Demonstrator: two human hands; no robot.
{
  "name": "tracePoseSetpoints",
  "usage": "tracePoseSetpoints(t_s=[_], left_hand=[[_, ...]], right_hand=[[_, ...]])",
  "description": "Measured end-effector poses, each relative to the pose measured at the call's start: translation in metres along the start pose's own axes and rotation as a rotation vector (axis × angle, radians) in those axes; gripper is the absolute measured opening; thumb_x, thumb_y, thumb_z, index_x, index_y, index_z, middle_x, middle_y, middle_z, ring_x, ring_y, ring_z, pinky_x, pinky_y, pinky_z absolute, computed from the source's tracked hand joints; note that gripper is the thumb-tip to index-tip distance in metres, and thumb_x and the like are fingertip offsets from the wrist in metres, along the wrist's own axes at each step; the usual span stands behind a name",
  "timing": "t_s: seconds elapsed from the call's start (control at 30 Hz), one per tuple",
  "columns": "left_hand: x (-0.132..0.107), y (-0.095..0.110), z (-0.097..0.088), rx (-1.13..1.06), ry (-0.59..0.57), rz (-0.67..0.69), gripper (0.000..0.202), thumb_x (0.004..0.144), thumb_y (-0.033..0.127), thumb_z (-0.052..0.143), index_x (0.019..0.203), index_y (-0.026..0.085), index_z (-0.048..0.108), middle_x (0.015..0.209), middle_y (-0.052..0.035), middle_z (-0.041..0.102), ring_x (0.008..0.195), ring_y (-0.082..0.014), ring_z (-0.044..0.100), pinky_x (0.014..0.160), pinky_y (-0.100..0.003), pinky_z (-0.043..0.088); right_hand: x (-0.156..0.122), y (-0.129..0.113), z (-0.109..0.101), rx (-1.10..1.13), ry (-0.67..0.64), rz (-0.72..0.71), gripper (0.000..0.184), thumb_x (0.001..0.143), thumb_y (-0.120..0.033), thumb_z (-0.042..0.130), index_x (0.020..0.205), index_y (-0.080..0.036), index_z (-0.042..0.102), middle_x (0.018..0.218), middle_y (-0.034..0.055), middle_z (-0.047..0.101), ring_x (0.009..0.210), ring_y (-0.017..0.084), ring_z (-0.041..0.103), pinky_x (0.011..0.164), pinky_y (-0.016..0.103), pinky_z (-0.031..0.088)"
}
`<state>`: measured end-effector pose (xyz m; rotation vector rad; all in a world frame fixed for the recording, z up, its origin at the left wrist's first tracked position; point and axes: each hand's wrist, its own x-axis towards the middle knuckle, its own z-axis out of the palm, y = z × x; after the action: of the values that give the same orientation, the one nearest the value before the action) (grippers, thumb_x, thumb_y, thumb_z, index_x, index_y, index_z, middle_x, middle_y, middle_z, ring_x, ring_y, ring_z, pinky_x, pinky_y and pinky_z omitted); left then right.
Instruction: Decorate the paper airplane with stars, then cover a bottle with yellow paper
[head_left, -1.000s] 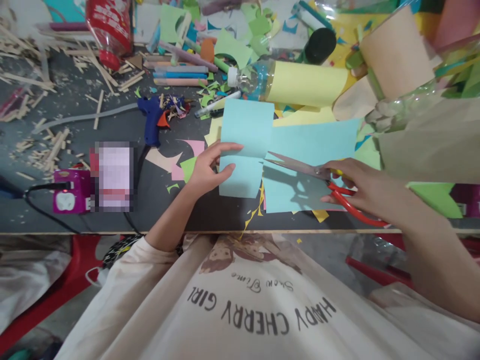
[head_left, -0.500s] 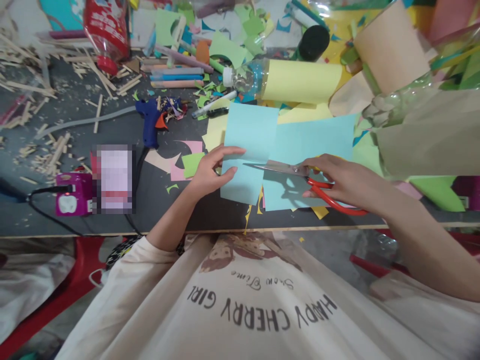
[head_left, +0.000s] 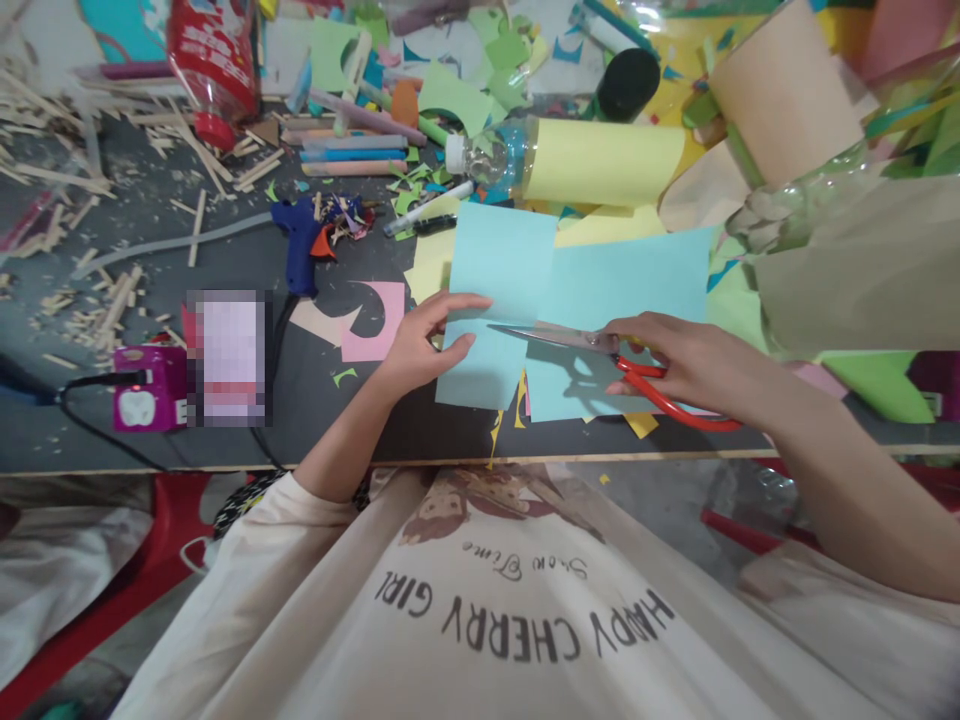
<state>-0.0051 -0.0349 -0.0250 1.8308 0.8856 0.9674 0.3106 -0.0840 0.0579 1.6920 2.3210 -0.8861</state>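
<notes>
In the head view, a light blue sheet of paper [head_left: 504,255] has a cut running across it. My left hand [head_left: 420,345] grips its left edge, index finger above the cut and thumb below; the other fingers are partly hidden. My right hand [head_left: 667,360] holds red-handled scissors [head_left: 577,338], their blades nearly together and pointing left along the cut. A lower flap of the sheet [head_left: 476,375] sits slightly askew from the upper part. Beneath the scissors lies another light blue sheet [head_left: 637,280].
A blue glue gun [head_left: 300,245] lies left, near a purple box [head_left: 148,388] with a cable. Behind the sheets are a yellow-wrapped bottle [head_left: 607,162], markers [head_left: 352,155] and paper scraps. Wooden sticks [head_left: 116,300] litter the left side. The table edge [head_left: 420,463] runs before me.
The lower flap has shifted slightly left. A green scrap beside my left hand is no longer visible, and more of the pink scrap shows. Both hands stay nearly in place.
</notes>
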Motion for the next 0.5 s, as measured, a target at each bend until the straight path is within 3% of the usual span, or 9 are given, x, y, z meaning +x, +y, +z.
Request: tracePoseSetpoints(t_s=[0.33, 0.5], left_hand=[[-0.001, 0.0006, -0.0004, 0.014, -0.044, -0.041, 0.032, 0.087, 0.025, 0.062, 0.117, 0.021, 0.071, 0.115, -0.0084, 0.075, 0.09, -0.0151, 0.068, 0.053, -0.02, 0.043], [-0.001, -0.0004, 0.0002, 0.009, -0.044, -0.002, 0.032, 0.088, 0.023, 0.063, 0.119, 0.022, 0.07, 0.116, -0.0076, 0.074, 0.085, -0.0131, 0.067, 0.052, -0.019, 0.041]], right_hand=[[-0.0003, 0.0018, -0.0014, 0.02, -0.037, -0.016, 0.087, 0.082, -0.092, 0.025, 0.117, -0.024, 0.066, 0.092, 0.0113, 0.068, 0.067, 0.024, 0.06, 0.058, 0.034, 0.045], [-0.0011, 0.0002, -0.0049, -0.018, -0.033, -0.014, 0.085, 0.085, -0.089, 0.022, 0.116, -0.023, 0.065, 0.088, 0.0121, 0.068, 0.067, 0.026, 0.062, 0.055, 0.035, 0.045]])
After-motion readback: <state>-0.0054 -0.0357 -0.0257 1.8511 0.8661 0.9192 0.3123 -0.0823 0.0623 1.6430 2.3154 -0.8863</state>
